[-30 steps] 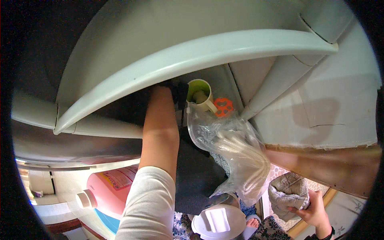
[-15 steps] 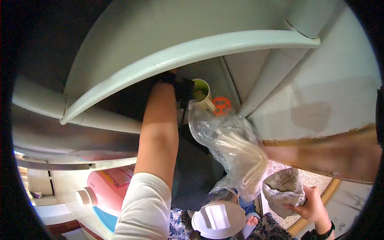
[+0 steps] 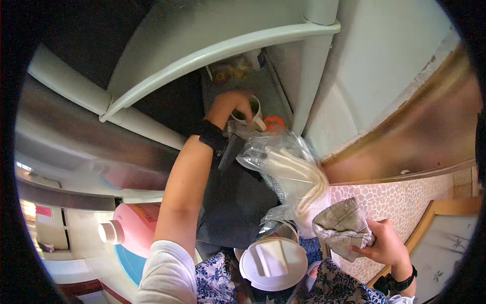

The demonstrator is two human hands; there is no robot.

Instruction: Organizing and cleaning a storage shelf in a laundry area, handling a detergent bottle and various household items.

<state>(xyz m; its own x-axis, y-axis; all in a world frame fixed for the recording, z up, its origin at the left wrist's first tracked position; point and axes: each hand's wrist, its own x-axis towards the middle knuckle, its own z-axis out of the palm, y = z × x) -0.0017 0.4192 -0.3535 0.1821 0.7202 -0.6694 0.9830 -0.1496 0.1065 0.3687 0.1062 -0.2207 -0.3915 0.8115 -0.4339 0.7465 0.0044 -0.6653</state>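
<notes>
My left hand [image 3: 235, 105] reaches in under a curved shelf edge and closes over the rim of a pale mug [image 3: 259, 121], with a finger dipping inside it. The mug is green within, and slight blur hides how the other fingers sit. An orange object with cut-outs [image 3: 275, 123] lies right beside the mug. Lower right, my right hand [image 3: 383, 244] pinches a folded grey-beige checked cloth [image 3: 344, 225] between thumb and fingers. Between my arms lies a clear plastic bag [image 3: 296, 169] containing a cream-coloured coiled length, maybe a hose or cord.
A pale curved shelf rim [image 3: 217, 57] arches above my left forearm, joined to a white post [image 3: 316, 61]. Below me stands a lidded white bucket [image 3: 273, 266]. To the left is a pink bottle with a white cap [image 3: 132, 228]. A brown-edged panel [image 3: 405, 137] stands at right.
My left hand has drawn back from deeper under the shelf to the mug. The right hand still holds the cloth. My view has shifted, bringing more of the lower shelf into sight.
</notes>
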